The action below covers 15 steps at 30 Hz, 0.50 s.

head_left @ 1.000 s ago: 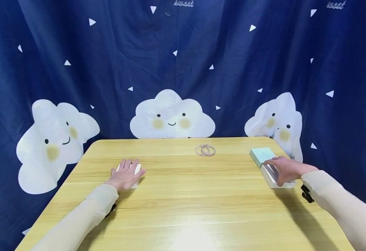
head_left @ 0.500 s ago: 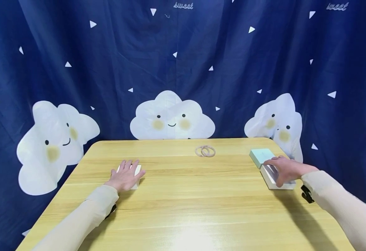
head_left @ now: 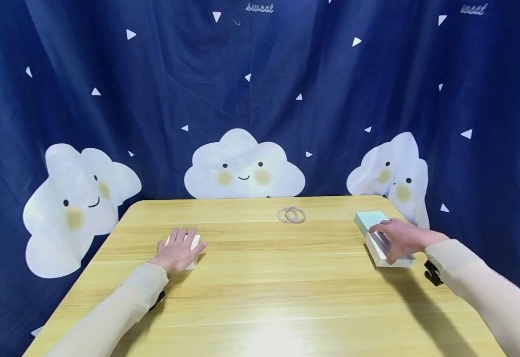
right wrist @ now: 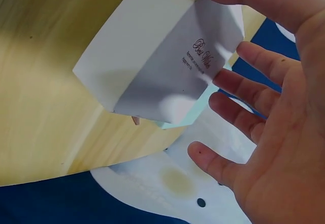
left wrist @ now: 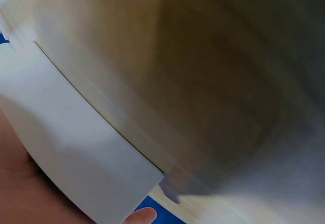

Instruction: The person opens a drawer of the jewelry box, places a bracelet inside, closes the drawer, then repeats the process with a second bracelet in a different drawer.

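Note:
My right hand (head_left: 400, 238) grips a white open box (head_left: 382, 257) at the right of the table, thumb on its near wall and fingertips at the far one. Printed lettering shows inside this box in the right wrist view (right wrist: 167, 61). Just behind it lies a mint-green box or lid (head_left: 369, 219), partly hidden by the hand and the white box. At the left, my left hand (head_left: 177, 250) rests palm down over a smaller-looking white box (head_left: 195, 243), fingers spread and straight. Its pale side fills the lower left of the left wrist view (left wrist: 76, 127).
Two linked-looking, overlapping pinkish rings (head_left: 291, 214) lie near the table's back edge. The wooden table (head_left: 260, 277) ends at a dark blue curtain (head_left: 260, 59) with cloud prints. Dark bands sit at both wrists.
My right hand and the white open box have shifted slightly left and appear a little raised, covering more of the mint-green piece. The left hand stays in place.

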{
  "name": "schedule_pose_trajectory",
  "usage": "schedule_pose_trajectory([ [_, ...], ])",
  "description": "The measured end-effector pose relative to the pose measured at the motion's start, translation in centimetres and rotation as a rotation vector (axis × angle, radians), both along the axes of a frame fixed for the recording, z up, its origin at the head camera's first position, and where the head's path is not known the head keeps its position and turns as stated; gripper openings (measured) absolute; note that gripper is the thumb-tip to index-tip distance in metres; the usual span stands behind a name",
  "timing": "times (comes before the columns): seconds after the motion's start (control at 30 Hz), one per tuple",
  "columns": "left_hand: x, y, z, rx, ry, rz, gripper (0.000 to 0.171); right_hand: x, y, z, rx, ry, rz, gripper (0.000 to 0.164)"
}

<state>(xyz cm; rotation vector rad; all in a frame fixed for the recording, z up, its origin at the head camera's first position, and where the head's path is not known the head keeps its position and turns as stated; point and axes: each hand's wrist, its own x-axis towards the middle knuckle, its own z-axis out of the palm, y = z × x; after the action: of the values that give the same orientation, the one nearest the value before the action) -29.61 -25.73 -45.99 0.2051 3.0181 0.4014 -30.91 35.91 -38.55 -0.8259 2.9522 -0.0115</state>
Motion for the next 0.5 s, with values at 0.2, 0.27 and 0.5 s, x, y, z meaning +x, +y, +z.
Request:
schedule_pose_trajectory([
  [0.2, -0.2, -0.3, -0.3, 0.014, -0.010, 0.000, 0.082, 0.0, -1.3, 1.0, -0.003, -0.011, 0.005, 0.084],
  [0.27, -0.2, -0.4, -0.3, 0.011, -0.007, -0.001, 0.082, 0.0, -1.7, 1.3, 0.005, -0.022, 0.003, 0.083],
  [0.5, 0.0, -0.2, 0.0, -0.007, 0.007, -0.003, 0.084, 0.0, -3.2, 2.0, 0.030, -0.046, -0.005, 0.081],
])
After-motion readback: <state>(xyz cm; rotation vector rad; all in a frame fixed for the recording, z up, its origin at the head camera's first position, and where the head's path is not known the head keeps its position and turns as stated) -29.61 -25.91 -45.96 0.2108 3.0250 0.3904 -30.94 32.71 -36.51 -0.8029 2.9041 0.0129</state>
